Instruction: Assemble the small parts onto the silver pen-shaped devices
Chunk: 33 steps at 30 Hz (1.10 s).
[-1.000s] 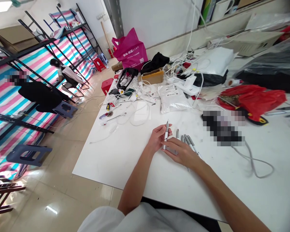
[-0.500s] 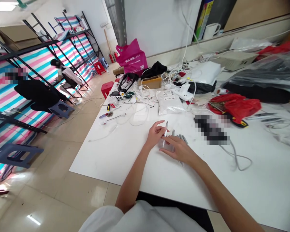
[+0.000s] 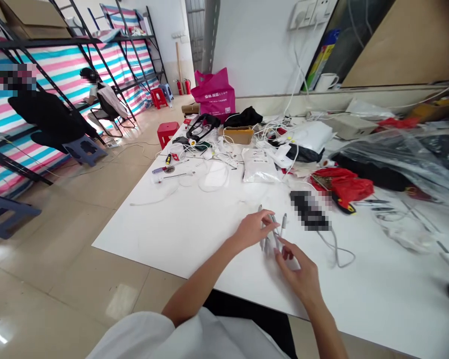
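Several silver-grey marker pens (image 3: 273, 232) lie close together on the white tabletop (image 3: 164, 234), partly under my hands. My left hand (image 3: 252, 230) rests across their upper part, fingers laid over them. My right hand (image 3: 299, 271) is just below, its fingers spread and touching the pens' lower ends. The hands hide parts of the pens, so I cannot tell whether the left hand grips them.
To the right of the pens lies a pixelated black object (image 3: 309, 210) with a grey cable (image 3: 335, 249). Farther back are a red plastic bag (image 3: 342, 183), a white packet (image 3: 259, 165), tangled white cables (image 3: 213, 177) and small screwdrivers (image 3: 168, 159). The table's near edge runs below my hands.
The view has swung left. My left hand has moved right over the pens, and my right hand has drawn back toward me. The upright pen held earlier now lies among the others.
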Tool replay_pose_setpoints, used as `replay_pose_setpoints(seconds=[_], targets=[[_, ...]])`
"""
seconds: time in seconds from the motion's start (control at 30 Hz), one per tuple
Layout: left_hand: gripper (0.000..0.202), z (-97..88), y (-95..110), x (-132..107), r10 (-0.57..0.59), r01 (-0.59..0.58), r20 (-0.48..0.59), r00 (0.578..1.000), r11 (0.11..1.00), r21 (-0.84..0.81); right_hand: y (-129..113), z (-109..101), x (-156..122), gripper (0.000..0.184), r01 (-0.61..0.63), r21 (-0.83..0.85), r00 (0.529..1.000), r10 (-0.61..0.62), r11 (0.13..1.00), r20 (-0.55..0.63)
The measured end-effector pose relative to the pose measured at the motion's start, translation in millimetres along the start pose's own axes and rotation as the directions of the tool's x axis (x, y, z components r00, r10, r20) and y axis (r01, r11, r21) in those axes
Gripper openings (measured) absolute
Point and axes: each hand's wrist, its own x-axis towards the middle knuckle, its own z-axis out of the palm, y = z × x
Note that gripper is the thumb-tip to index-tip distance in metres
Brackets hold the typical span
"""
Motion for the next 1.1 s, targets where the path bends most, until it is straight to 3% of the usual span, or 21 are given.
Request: replay_pose_setpoints(seconds=[0.07,0.1,0.2,0.33,0.47,0.63,0.8,0.93,1.1], targets=[[0.041,-5.6,-9.6,2.9,0.049,-0.027,-0.073,0.996,0.961,0.276,12.8,-7.2,6.6,0.039,-0.023,-0.044,0.999,0.022,0.999,-0.033],[0.045,-8.9,-14.5,2.4,0.077,-0.051,-0.059,0.995,0.936,0.349,20.9,-10.9,11.1,0.039,-0.012,-0.072,1.0,0.011,0.997,-0.012],[0.053,-15.6,-22.9,-8.8,0.136,-0.163,0.097,0.986,0.909,0.384,44.3,-19.4,22.9,0.041,0.098,-0.159,0.991,-0.082,0.982,0.106],[0.066,-13.3,-17.6,-37.0,0.1,-0.175,0.212,0.972,0.91,0.377,56.8,-17.8,23.1,0.044,0.249,-0.234,0.961,-0.209,0.94,0.182],[0.087,-11.3,-10.6,-52.3,0.092,-0.209,0.279,0.956,0.88,0.426,52.1,-8.5,12.0,0.044,0.288,-0.328,0.956,-0.25,0.9,0.154],[0.12,-12.0,-10.1,-35.7,0.18,-0.403,0.443,0.878,0.776,0.485,50.2,-3.0,14.4,0.058,0.336,-0.254,0.938,-0.297,0.907,0.178],[0.107,-6.3,-13.2,-29.2,0.217,-0.49,0.49,0.844,0.683,0.542,46.1,-2.0,16.3,0.063,0.336,-0.162,0.935,-0.308,0.928,0.174],[0.103,-11.6,-18.4,-54.7,0.252,-0.511,0.47,0.846,0.639,0.575,30.0,2.8,1.4,0.068,0.356,-0.14,0.923,-0.324,0.924,0.208],[0.109,-33.7,-35.2,-80.9,0.251,-0.493,0.446,0.859,0.639,0.59,13.9,16.1,-1.6,0.076,0.457,-0.104,0.86,-0.409,0.883,0.307]])
